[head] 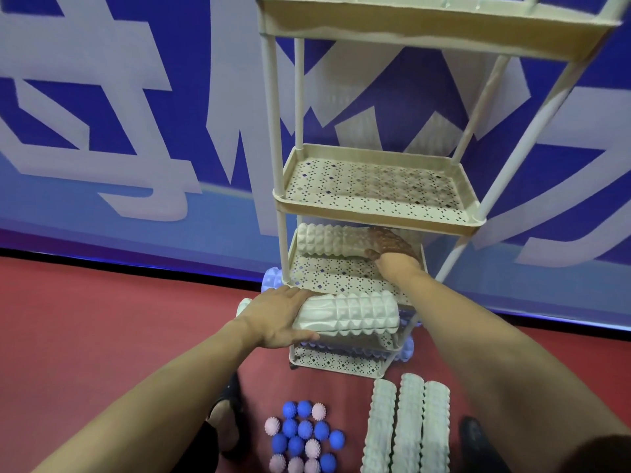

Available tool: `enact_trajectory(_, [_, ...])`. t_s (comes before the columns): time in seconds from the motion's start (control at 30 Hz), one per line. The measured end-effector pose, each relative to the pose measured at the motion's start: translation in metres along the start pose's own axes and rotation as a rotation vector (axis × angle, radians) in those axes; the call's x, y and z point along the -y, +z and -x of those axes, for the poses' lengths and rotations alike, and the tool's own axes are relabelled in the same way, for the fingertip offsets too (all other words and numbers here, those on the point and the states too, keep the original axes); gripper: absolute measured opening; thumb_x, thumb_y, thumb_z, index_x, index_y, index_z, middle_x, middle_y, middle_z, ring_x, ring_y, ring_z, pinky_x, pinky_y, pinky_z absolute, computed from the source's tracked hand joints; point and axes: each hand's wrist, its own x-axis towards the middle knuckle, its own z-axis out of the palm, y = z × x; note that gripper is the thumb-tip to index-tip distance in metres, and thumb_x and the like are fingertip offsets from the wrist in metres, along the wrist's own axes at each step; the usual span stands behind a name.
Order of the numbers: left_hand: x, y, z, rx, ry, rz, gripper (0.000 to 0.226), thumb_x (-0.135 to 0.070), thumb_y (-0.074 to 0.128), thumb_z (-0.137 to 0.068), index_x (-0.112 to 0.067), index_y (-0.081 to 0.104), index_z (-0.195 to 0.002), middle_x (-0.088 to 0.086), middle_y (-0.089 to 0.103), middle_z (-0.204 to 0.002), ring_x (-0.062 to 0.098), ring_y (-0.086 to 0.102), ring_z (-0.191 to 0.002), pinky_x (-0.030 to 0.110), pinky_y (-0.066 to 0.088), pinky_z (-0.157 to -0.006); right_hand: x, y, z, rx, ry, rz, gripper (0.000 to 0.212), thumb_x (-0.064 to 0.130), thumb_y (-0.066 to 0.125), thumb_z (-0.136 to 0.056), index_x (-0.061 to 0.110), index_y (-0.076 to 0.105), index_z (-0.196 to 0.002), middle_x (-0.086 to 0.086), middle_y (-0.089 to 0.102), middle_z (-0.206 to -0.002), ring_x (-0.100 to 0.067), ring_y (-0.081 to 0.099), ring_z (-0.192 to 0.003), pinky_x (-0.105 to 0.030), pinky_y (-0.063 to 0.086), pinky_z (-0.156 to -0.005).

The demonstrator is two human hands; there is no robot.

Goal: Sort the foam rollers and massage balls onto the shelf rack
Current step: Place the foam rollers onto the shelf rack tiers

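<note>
A cream shelf rack (379, 218) with perforated tiers stands on the red floor. My right hand (392, 249) reaches under the middle tier and rests on a white ridged foam roller (327, 240) lying at the back of the lower tier. My left hand (280, 315) grips the left end of a second white foam roller (355, 317) at that tier's front edge. Pale blue rollers (273, 279) lie on the bottom tier, partly hidden. Three more white rollers (406, 425) lie side by side on the floor. Several blue and pink spiky massage balls (302, 436) cluster on the floor.
A blue and white printed wall banner (136, 131) runs behind the rack. The middle tier (375, 186) and the top tier (426, 25) hold nothing that I can see. Dark shoes (228, 414) show at the bottom edge beside the balls.
</note>
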Motion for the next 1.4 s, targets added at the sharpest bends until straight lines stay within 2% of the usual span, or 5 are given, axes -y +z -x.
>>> enact_trajectory(0.17, [-0.014, -0.01, 0.001, 0.024, 0.022, -0.103, 0.087, -0.087, 0.043, -0.074, -0.027, 0.041, -0.137, 0.0, 0.059, -0.125, 0.022, 0.052, -0.114, 0.04, 0.042, -0.096, -0.002, -0.019, 0.049, -0.062, -0.202, -0.06, 0.049, 0.052, 0.047, -0.102, 0.009, 0.056, -0.08, -0.008, 0.058, -0.076, -0.029, 0.06, -0.076, -0.034, 0.042, -0.064])
enact_trajectory(0.33, [-0.036, -0.022, 0.008, -0.001, 0.06, -0.176, 0.083, -0.081, 0.05, -0.078, -0.022, 0.043, -0.136, 0.003, 0.06, -0.124, 0.024, 0.052, -0.112, 0.04, 0.041, -0.095, -0.009, -0.025, 0.093, 0.097, -0.451, -0.18, 0.065, 0.058, 0.063, -0.091, 0.023, 0.05, -0.144, 0.002, 0.053, -0.147, -0.02, 0.053, -0.131, -0.038, 0.042, -0.109])
enact_trajectory(0.67, [-0.078, -0.049, 0.019, -0.073, 0.208, -0.286, 0.084, -0.08, 0.048, -0.081, -0.019, 0.04, -0.139, 0.003, 0.058, -0.127, 0.024, 0.052, -0.111, 0.041, 0.041, -0.095, -0.016, -0.02, 0.147, 0.273, -0.492, 0.005, 0.08, 0.072, 0.075, -0.072, 0.03, 0.054, -0.137, 0.007, 0.059, -0.132, -0.016, 0.057, -0.115, -0.032, 0.044, -0.101])
enact_trajectory(0.83, [-0.095, -0.053, 0.023, -0.124, 0.281, -0.319, 0.082, -0.078, 0.049, -0.082, -0.019, 0.041, -0.139, 0.002, 0.057, -0.127, 0.025, 0.052, -0.113, 0.041, 0.039, -0.096, -0.017, -0.019, 0.164, 0.309, -0.505, -0.038, 0.056, 0.064, 0.081, -0.071, 0.034, 0.06, -0.113, 0.011, 0.068, -0.108, -0.012, 0.064, -0.097, -0.028, 0.048, -0.085])
enact_trajectory(1.4, [-0.046, -0.032, 0.02, -0.169, -0.035, -0.116, 0.063, -0.056, 0.044, -0.098, -0.024, 0.029, -0.15, 0.001, 0.021, -0.162, 0.024, 0.029, -0.146, 0.046, 0.031, -0.115, -0.009, -0.018, 0.11, -0.131, -0.379, 0.364, 0.082, 0.078, 0.061, -0.076, 0.027, 0.047, -0.139, -0.004, 0.061, -0.131, -0.03, 0.06, -0.117, -0.039, 0.046, -0.089])
